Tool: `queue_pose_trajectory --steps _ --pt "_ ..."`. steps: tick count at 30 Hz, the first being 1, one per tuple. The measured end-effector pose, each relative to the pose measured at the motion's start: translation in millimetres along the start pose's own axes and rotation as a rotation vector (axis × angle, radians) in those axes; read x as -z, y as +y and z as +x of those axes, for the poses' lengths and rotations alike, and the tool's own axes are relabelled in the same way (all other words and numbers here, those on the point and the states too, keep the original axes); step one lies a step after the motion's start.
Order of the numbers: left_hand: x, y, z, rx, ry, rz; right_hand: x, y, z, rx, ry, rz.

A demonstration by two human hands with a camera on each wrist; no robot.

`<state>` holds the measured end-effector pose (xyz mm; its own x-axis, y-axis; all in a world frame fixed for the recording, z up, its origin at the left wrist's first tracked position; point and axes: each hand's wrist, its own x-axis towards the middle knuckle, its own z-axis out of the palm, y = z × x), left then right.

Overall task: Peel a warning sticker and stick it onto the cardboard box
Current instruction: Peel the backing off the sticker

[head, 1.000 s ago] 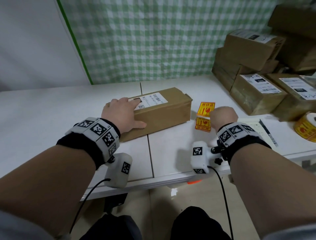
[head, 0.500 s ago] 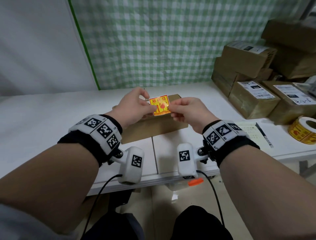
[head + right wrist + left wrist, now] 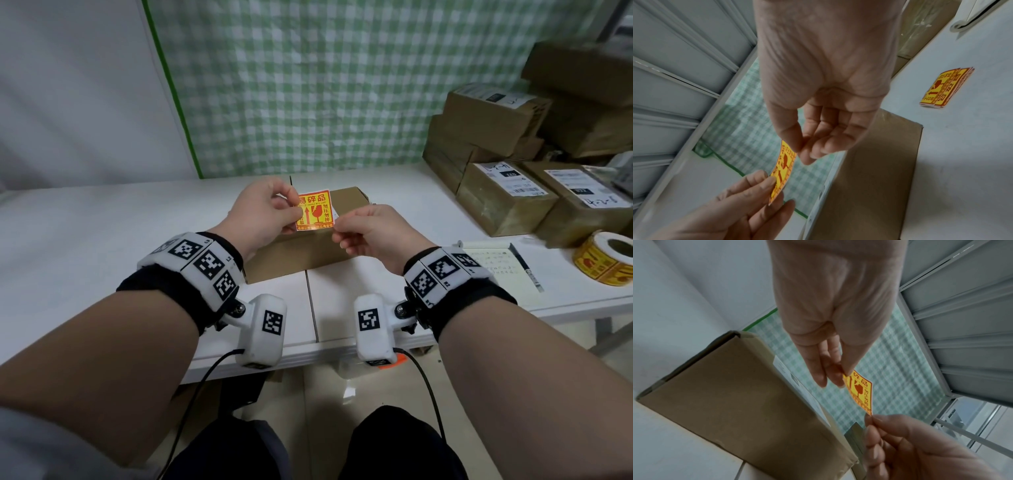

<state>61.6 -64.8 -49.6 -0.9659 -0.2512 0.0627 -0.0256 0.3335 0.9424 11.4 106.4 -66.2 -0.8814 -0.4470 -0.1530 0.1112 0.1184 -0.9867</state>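
Hands (image 3: 263, 214) pinch sticker (image 3: 314, 210) between them.

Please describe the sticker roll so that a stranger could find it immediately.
Look at the white table, on its right side below the stacked parcels. At the far right edge, beside the notepad, lies the sticker roll: the only round thing there, yellow with red print and a hollow core.

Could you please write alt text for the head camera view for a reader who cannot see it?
Two hands hold a yellow and red warning sticker above a cardboard box on a white table: the left hand pinches its left edge, the right hand its lower right corner. More boxes and a sticker roll sit at right.
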Motion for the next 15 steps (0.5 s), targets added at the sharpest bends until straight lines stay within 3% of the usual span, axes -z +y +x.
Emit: queue_pose_trajectory --steps 9,15 --pt "-0.8 -1.4 -1.0 -0.017 0.008 0.083 -4.0 -0.2 -3.4 0.000 -0.011 -0.009" --pt "-6.4 2.4 -9.1 -0.030 -0.166 0.188 -7.5 -1.2 -5.8 0.032 -0.048 0.005"
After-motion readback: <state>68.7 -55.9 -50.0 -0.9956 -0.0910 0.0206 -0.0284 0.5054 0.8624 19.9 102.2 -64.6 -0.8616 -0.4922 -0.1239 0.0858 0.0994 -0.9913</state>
